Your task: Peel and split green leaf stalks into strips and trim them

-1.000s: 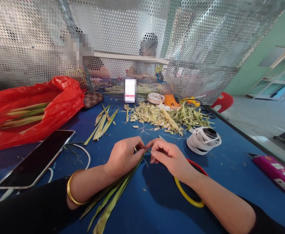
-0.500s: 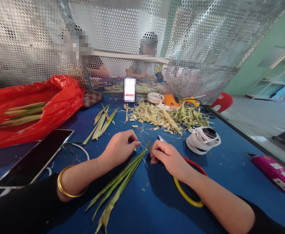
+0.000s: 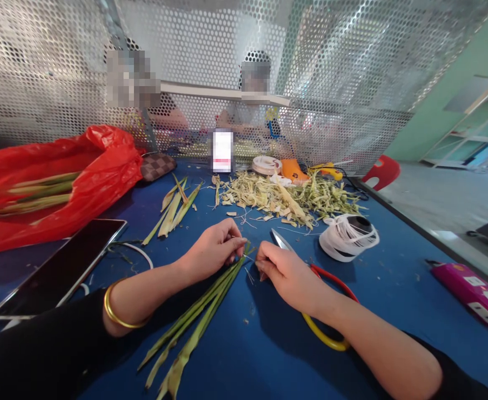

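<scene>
A bundle of long green leaves (image 3: pixel 210 297) lies on the blue table, its narrow tips between my hands. Thin white string (image 3: pixel 248 256) runs across the tips. My left hand (image 3: pixel 223 244) is pinched on the string at the upper left of the tips. Just right of them, my right hand (image 3: pixel 275 266) is closed with its fingertips on the string's other side. Partly under my right hand lie scissors (image 3: pixel 280 239) with red and yellow handles. A spool of white string (image 3: pixel 348 238) stands to the right.
A red plastic bag (image 3: pixel 106 166) with leaves and a dark tablet (image 3: pixel 60 266) are at the left. Loose leaves (image 3: pixel 173 211) and a shredded leaf pile (image 3: pixel 285 197) lie farther back. A magenta device (image 3: pixel 469 291) is at the right. People sit behind the perforated screen (image 3: pixel 210 50).
My left hand has moved slightly right, closer to the leaf tips and my right hand. The lower ends of the leaves have shifted left.
</scene>
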Action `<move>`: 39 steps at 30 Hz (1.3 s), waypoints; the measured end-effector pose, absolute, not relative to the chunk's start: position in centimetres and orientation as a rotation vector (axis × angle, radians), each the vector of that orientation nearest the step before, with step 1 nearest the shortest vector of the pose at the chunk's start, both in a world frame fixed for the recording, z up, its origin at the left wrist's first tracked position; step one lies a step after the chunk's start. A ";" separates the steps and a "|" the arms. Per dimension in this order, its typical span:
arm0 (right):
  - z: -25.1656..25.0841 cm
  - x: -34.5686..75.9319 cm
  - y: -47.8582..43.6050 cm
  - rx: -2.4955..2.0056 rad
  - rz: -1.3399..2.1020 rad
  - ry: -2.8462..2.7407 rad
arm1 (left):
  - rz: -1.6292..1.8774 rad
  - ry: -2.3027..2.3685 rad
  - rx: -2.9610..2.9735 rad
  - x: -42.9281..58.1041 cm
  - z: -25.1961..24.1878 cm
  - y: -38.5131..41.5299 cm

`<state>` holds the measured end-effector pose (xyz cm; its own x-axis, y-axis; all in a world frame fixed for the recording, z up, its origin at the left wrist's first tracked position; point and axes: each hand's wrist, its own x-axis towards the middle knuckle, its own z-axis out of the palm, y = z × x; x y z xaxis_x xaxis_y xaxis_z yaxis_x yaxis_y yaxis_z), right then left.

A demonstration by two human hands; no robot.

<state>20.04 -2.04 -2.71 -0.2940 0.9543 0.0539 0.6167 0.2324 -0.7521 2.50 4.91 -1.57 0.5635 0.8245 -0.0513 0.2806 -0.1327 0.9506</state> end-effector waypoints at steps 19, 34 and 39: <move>-1.3 20.3 -2.8 -1.581 0.816 -2.161 | 0.498 1.059 2.107 2.3 -0.7 4.7; -1.5 20.2 -1.9 -1.251 1.290 -1.698 | 0.422 0.975 1.470 2.6 -1.4 4.4; -0.9 19.9 -1.9 -1.061 1.353 -1.442 | 0.365 1.011 1.399 2.9 -1.2 3.8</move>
<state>19.90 -1.93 -0.95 -0.2603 0.9647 0.0393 0.0220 0.0467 -0.9987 2.93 3.77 -1.23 0.5573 0.7448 -0.3669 0.3385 0.1997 0.9195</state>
